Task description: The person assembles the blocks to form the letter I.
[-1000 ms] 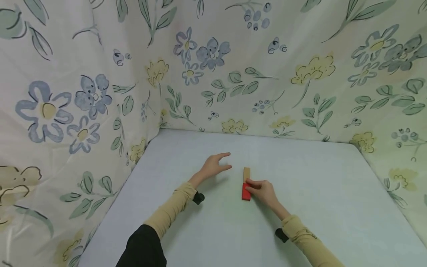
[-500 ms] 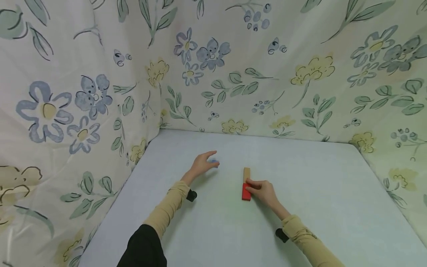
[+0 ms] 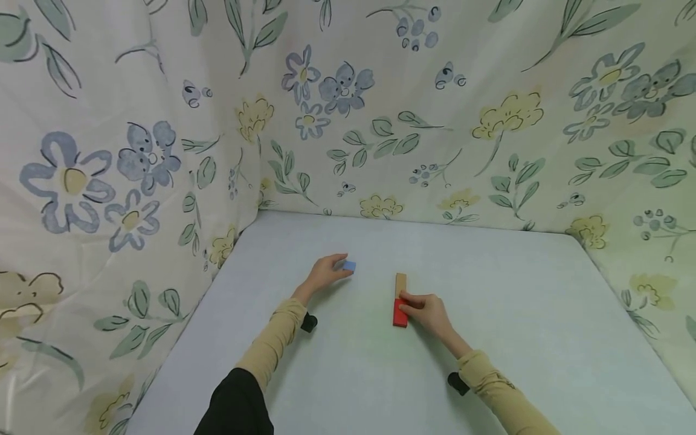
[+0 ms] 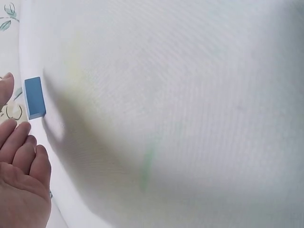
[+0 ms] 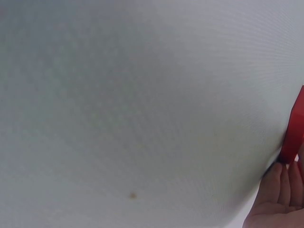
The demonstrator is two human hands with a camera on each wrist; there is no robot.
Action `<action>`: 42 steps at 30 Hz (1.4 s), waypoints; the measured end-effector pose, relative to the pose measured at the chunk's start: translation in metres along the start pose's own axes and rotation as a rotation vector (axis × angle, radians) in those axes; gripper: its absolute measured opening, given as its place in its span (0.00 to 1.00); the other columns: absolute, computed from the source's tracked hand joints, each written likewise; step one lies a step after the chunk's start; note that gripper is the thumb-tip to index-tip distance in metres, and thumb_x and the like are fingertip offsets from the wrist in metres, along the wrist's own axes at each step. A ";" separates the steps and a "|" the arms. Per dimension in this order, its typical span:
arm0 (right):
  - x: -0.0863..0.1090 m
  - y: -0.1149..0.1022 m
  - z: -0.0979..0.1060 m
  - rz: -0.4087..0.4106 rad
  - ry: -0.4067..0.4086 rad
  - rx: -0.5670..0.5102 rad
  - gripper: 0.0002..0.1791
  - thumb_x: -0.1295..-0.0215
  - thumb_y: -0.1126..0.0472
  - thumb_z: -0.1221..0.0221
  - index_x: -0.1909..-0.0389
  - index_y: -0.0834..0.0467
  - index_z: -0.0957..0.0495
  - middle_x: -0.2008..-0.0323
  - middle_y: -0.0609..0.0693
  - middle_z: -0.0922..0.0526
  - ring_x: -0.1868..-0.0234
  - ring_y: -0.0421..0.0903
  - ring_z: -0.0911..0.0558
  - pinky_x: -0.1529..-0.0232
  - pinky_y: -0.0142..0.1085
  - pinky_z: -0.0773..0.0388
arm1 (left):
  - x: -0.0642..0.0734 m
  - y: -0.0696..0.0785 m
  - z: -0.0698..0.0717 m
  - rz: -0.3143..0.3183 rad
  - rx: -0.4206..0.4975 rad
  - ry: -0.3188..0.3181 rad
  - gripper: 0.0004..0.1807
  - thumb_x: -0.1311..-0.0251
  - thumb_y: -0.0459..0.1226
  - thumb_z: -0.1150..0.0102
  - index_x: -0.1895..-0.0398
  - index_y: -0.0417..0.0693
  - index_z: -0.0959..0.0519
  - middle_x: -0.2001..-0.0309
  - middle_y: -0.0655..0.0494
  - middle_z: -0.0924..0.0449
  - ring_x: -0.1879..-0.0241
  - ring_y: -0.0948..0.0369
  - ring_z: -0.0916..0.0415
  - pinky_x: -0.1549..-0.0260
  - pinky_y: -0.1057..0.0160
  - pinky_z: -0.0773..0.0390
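In the head view a small blue block [image 3: 349, 266] sits on the white table between the thumb and fingers of my left hand [image 3: 323, 273]. The left wrist view shows the blue block [image 4: 34, 97] with a gap between it and the spread fingertips. My right hand [image 3: 431, 312] pinches a red block [image 3: 399, 315] near its far end. Just beyond the red block, in line with it, lies a light wooden block [image 3: 400, 284]; the fingers partly hide where they meet. Only the edge of the red block [image 5: 293, 133] shows in the right wrist view.
The white tabletop [image 3: 516, 290] spreads around both hands. Floral curtain [image 3: 380, 163] hangs along its back and sides. A dark wrist camera [image 3: 309, 322] is under the left wrist, and another dark camera [image 3: 458, 383] under the right.
My left hand has drawn back to the left and slightly lowered, bringing the blue block into sight between its fingers. The right hand and the red and wooden blocks have stayed in place.
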State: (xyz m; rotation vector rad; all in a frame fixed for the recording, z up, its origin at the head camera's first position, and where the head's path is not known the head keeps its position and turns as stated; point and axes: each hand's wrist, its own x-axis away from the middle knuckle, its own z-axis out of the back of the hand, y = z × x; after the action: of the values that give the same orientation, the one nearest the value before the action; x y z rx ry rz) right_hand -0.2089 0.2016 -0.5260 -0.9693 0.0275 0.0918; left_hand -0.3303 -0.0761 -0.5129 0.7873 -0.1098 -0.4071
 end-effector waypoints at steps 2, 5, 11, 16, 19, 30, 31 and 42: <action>0.000 0.000 -0.001 -0.008 -0.002 -0.005 0.19 0.43 0.62 0.34 0.49 0.60 0.19 0.49 0.56 0.18 0.45 0.53 0.20 0.47 0.44 0.22 | 0.000 -0.002 -0.002 0.014 -0.006 -0.011 0.31 0.41 0.43 0.38 0.36 0.40 0.30 0.35 0.44 0.30 0.33 0.48 0.36 0.34 0.52 0.36; 0.000 0.001 -0.002 -0.013 -0.006 -0.002 0.19 0.43 0.62 0.34 0.49 0.60 0.19 0.49 0.56 0.18 0.45 0.53 0.20 0.48 0.44 0.22 | 0.001 -0.004 -0.004 0.030 -0.009 -0.016 0.30 0.41 0.43 0.38 0.37 0.41 0.30 0.36 0.45 0.30 0.33 0.50 0.36 0.33 0.53 0.37; 0.000 0.001 -0.003 -0.019 -0.013 -0.008 0.20 0.43 0.62 0.34 0.49 0.60 0.20 0.48 0.56 0.18 0.45 0.52 0.20 0.47 0.45 0.22 | 0.004 -0.006 -0.007 0.026 -0.012 -0.006 0.28 0.41 0.42 0.38 0.38 0.41 0.28 0.37 0.45 0.28 0.35 0.49 0.34 0.34 0.53 0.37; 0.000 0.001 -0.002 -0.025 -0.012 -0.015 0.20 0.43 0.62 0.34 0.48 0.59 0.20 0.48 0.55 0.18 0.45 0.52 0.20 0.46 0.45 0.23 | 0.004 -0.004 -0.007 0.021 -0.025 0.008 0.26 0.41 0.38 0.38 0.39 0.41 0.27 0.37 0.43 0.28 0.35 0.48 0.34 0.34 0.51 0.37; 0.000 0.000 -0.002 -0.025 -0.012 -0.012 0.20 0.43 0.61 0.34 0.48 0.59 0.20 0.48 0.55 0.18 0.45 0.52 0.20 0.46 0.45 0.23 | 0.004 -0.002 -0.006 0.031 -0.020 0.011 0.25 0.41 0.37 0.38 0.39 0.42 0.27 0.37 0.44 0.28 0.34 0.48 0.35 0.33 0.51 0.38; 0.000 -0.001 0.000 -0.037 -0.022 -0.023 0.21 0.43 0.62 0.34 0.47 0.59 0.20 0.47 0.55 0.19 0.43 0.53 0.21 0.45 0.46 0.23 | 0.001 -0.005 -0.005 0.049 0.018 0.007 0.25 0.41 0.37 0.38 0.40 0.44 0.26 0.37 0.46 0.28 0.34 0.50 0.35 0.33 0.52 0.38; 0.001 -0.001 0.001 -0.028 -0.021 -0.022 0.21 0.43 0.61 0.34 0.47 0.59 0.20 0.47 0.56 0.19 0.43 0.54 0.21 0.46 0.46 0.23 | 0.001 -0.005 -0.005 0.050 0.024 0.009 0.24 0.41 0.36 0.37 0.40 0.44 0.26 0.37 0.46 0.27 0.34 0.50 0.34 0.33 0.52 0.38; 0.002 0.001 0.002 0.016 0.004 -0.023 0.20 0.43 0.59 0.34 0.49 0.59 0.19 0.49 0.56 0.18 0.45 0.54 0.20 0.48 0.44 0.22 | 0.002 -0.004 -0.006 0.048 0.091 0.045 0.21 0.43 0.33 0.37 0.44 0.42 0.23 0.41 0.45 0.24 0.39 0.50 0.29 0.38 0.53 0.31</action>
State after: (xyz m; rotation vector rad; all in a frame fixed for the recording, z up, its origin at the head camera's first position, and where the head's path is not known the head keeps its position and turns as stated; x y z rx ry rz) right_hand -0.2066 0.2037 -0.5257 -0.9919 0.0382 0.1052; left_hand -0.3281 -0.0757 -0.5203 0.8811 -0.1052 -0.3409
